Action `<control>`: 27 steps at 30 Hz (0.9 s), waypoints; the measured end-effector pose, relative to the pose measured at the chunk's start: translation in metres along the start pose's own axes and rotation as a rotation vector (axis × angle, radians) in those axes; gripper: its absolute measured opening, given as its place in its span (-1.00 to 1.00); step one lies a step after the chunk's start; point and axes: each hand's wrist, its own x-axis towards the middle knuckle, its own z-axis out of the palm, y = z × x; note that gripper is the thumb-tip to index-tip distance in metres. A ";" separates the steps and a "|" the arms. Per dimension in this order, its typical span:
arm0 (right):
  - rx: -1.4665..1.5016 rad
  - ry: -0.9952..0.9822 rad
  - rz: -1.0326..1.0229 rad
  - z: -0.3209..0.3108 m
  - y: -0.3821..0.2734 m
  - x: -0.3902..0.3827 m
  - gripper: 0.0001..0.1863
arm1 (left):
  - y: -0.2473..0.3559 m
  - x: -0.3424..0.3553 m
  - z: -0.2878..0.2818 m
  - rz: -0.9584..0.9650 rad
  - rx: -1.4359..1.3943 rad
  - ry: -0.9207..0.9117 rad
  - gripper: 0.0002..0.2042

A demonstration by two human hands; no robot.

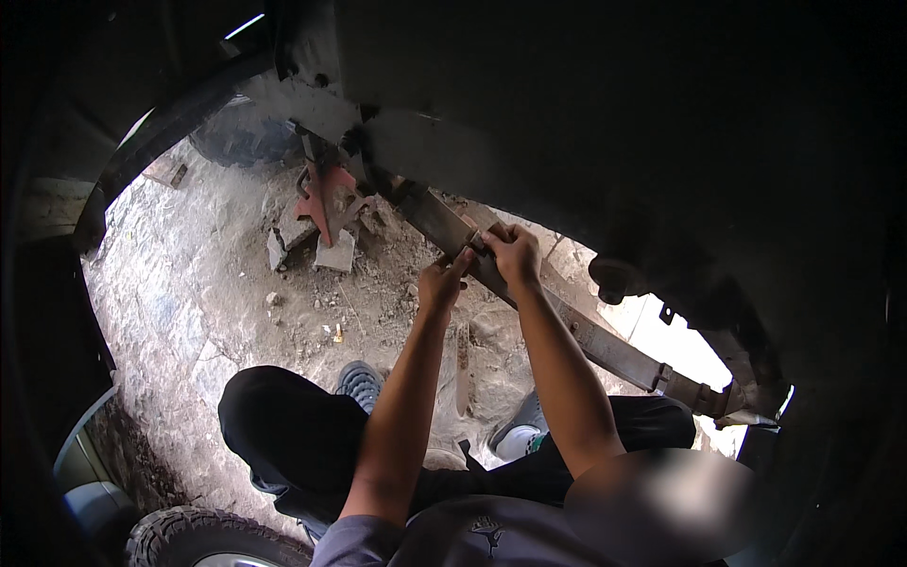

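Observation:
A long flat leaf spring (605, 345) slants from the upper middle down to the right, beneath the dark vehicle body. Both of my hands are at its upper part, beside a small metal clip (476, 241) wrapped around it. My left hand (442, 285) is closed at the near edge of the spring, with the thumb pressed up near the clip. On the far side, my right hand (515, 255) is closed too, its fingers bent over the spring next to the clip. What lies under the fingertips is partly hidden.
A red stand (326, 200) rises under the axle among broken concrete blocks (335, 251). Flat on the dirt between my feet lies a narrow strip (463, 370). One tyre (179, 539) is at lower left, another (244, 134) farther off. Dark bodywork (605, 113) hangs overhead.

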 end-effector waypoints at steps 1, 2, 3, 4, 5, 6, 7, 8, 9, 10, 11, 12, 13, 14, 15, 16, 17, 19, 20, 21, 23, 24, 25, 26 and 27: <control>-0.035 0.014 -0.068 0.004 0.014 -0.004 -0.67 | -0.001 -0.001 0.000 -0.003 -0.002 0.008 -0.52; -0.059 0.005 -0.062 0.004 0.017 -0.003 -0.67 | -0.001 -0.001 0.002 -0.003 0.026 0.021 -0.53; -0.082 -0.003 -0.056 0.002 0.020 -0.001 -0.67 | 0.000 0.000 0.004 0.029 0.008 0.042 -0.52; -0.107 -0.010 -0.050 0.000 0.023 0.002 -0.67 | 0.002 0.001 0.006 0.062 -0.011 0.062 -0.51; -0.107 -0.008 -0.053 0.002 0.018 0.002 -0.67 | -0.004 0.001 0.004 0.083 -0.022 0.090 -0.50; -0.115 0.002 -0.043 0.002 0.010 0.003 -0.67 | -0.001 -0.004 0.004 0.047 0.004 0.065 -0.51; -0.124 0.011 -0.034 0.002 0.003 -0.001 -0.67 | 0.004 -0.006 0.001 0.010 0.029 0.040 -0.51; -0.155 0.074 -0.070 0.005 -0.005 -0.008 -0.67 | 0.010 -0.006 -0.001 -0.010 0.050 0.018 -0.52; -0.167 0.082 -0.064 0.005 -0.002 -0.012 -0.67 | 0.008 -0.007 0.000 -0.011 0.056 0.027 -0.52; -0.178 0.089 -0.057 0.004 0.002 -0.017 -0.67 | 0.007 -0.008 0.002 -0.012 0.061 0.035 -0.51; -0.184 0.098 -0.048 0.007 0.006 -0.020 -0.67 | 0.010 -0.011 0.001 -0.011 0.075 0.044 -0.51; -0.178 0.064 -0.039 0.003 0.008 -0.015 -0.67 | 0.013 -0.013 0.002 -0.001 0.084 0.039 -0.51; -0.037 0.042 -0.106 0.003 0.009 -0.009 -0.67 | 0.016 -0.012 0.003 0.008 0.094 0.033 -0.51; -0.107 0.075 -0.130 0.004 0.007 -0.004 -0.67 | 0.017 -0.015 0.005 0.008 0.103 0.026 -0.52; -0.183 0.101 -0.152 0.005 0.003 -0.002 -0.68 | 0.014 -0.014 0.004 0.014 0.063 0.011 -0.52; -0.173 0.108 -0.118 0.005 0.001 -0.007 -0.67 | 0.011 -0.012 0.002 0.019 0.023 -0.004 -0.52; -0.187 0.086 -0.101 0.005 -0.002 -0.009 -0.67 | 0.010 -0.007 -0.001 0.043 -0.019 -0.013 -0.53; -0.215 0.043 -0.069 0.004 -0.005 -0.018 -0.66 | 0.000 -0.002 -0.002 0.046 0.046 0.060 -0.52; -0.199 0.034 -0.044 0.001 -0.005 -0.020 -0.64 | -0.005 0.000 0.000 0.064 0.057 0.070 -0.52; -0.177 0.059 -0.042 0.002 -0.007 -0.017 -0.64 | -0.009 0.002 0.000 0.082 0.068 0.080 -0.51; -0.135 0.108 -0.034 0.008 -0.012 -0.003 -0.65 | -0.009 0.008 0.000 0.104 0.053 0.069 -0.51; -0.134 0.115 0.031 0.011 -0.012 0.001 -0.66 | -0.009 0.008 0.001 0.113 0.046 0.061 -0.51; -0.145 0.104 0.040 0.009 -0.009 -0.004 -0.66 | -0.010 0.005 0.002 0.100 0.065 0.068 -0.51; -0.154 0.089 0.043 0.009 -0.007 -0.010 -0.65 | -0.009 0.003 0.002 0.091 0.083 0.081 -0.51; -0.163 0.073 0.046 0.009 -0.005 -0.016 -0.65 | -0.007 0.001 0.002 0.083 0.100 0.094 -0.51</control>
